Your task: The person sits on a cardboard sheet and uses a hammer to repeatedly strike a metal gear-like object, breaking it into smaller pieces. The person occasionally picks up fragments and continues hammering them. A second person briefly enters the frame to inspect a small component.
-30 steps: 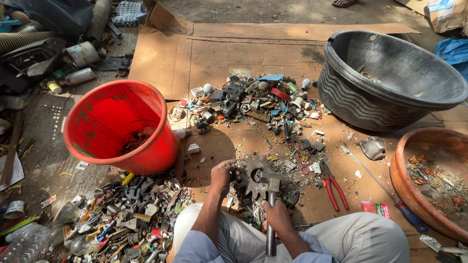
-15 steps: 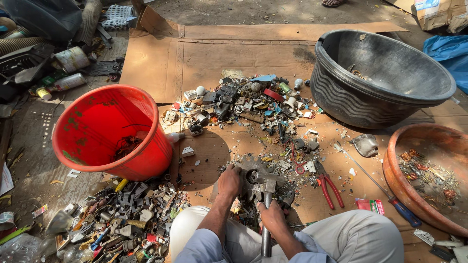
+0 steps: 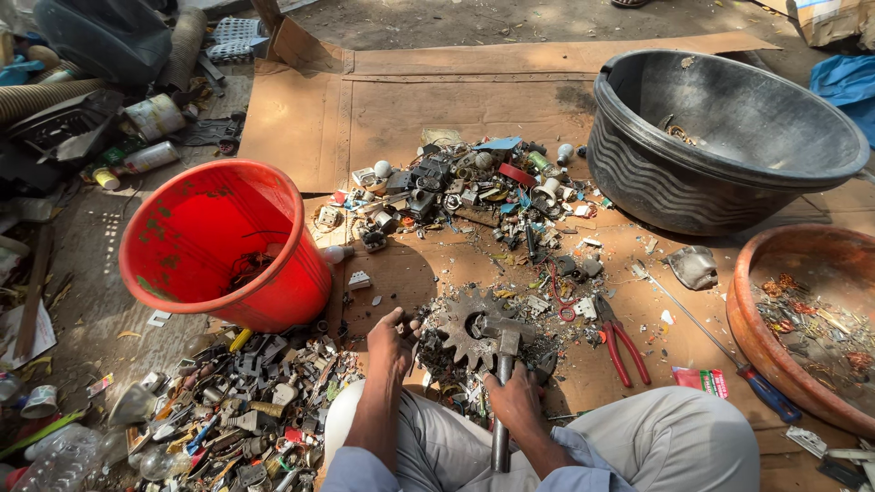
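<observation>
A seated person works over scrap spread on flattened cardboard (image 3: 565,100) on the ground. The right hand (image 3: 516,401) has its fingers clamped around the shaft of a hammer (image 3: 502,364), whose metal head rests on a rusty toothed gear (image 3: 463,321) lying flat just in front of the knees. The left hand (image 3: 392,346) sits beside the gear's left edge, fingers curled down onto small dark scrap pieces there; whether they pinch anything cannot be told. The gear lies amid a scatter of metal fragments, between a red plastic bucket (image 3: 223,241) on the left and red-handled pliers (image 3: 620,342) on the right. Beyond it, a heap of mixed electrical scrap (image 3: 465,191) covers the middle of the cardboard. A large black tub (image 3: 720,146) stands at the upper right, and a shallow terracotta-coloured basin (image 3: 756,310) holding wire bits sits at the right edge. A blue-handled screwdriver (image 3: 711,342) lies between the pliers and the basin. At lower left, a second pile of sorted metal parts (image 3: 237,405) lies beside the person's left leg.
</observation>
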